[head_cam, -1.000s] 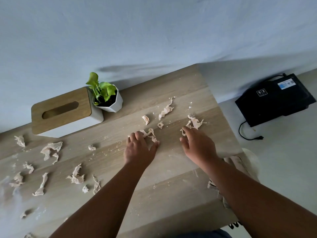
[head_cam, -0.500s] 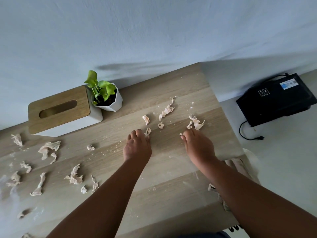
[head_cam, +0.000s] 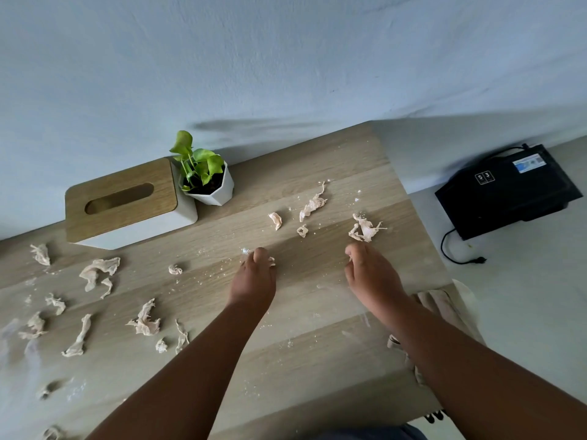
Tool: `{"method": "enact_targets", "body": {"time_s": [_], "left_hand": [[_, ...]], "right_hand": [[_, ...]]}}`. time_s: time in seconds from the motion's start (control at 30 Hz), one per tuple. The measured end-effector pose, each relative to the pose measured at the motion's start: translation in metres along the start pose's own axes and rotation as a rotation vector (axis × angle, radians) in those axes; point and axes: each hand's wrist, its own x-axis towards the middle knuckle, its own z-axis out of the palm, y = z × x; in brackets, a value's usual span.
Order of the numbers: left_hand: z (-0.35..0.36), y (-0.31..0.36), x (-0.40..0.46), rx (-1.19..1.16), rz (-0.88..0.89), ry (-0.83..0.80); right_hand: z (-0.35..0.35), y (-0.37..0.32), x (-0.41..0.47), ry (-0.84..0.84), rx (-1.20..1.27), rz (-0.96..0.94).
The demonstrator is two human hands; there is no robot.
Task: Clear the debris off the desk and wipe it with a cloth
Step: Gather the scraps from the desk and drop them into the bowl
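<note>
We've got both hands down on the counter (head_cam: 317,344). Our left hand (head_cam: 254,281) is curled shut on a small pale scrap (head_cam: 271,261), and our right hand (head_cam: 373,274) is curled too, though we can't tell if it's pinching anything. Paper scraps (head_cam: 313,204) are scattered everywhere, most of them far left. The risk is that these thin shreds and crumbs slip out of loose fists or get swept off the right edge onto the floor (head_cam: 524,312). A cloth (head_cam: 441,304) hangs at the near right edge.

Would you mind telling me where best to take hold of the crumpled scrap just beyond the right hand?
Probably pinch the bunched middle of the scrap from above: it lies flat on the desk, and its thin strands splay rightward and look likely to tear. The right hand sits just short of it, so it is the nearer one.
</note>
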Motion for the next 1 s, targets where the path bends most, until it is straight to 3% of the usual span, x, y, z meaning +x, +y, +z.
{"method": "enact_targets", "body": {"time_s": [0.3, 1.0], "left_hand": [[-0.014, -0.002, -0.013, -0.024, 0.113, -0.023], [-0.016, 0.012, 0.015, -0.070, 0.236, 0.121]], "right_hand": [[-0.009, -0.001, -0.015, 0.015, 0.096, -0.050], [-0.022, 0.013, -0.016, 0.068, 0.130, -0.133]]}}
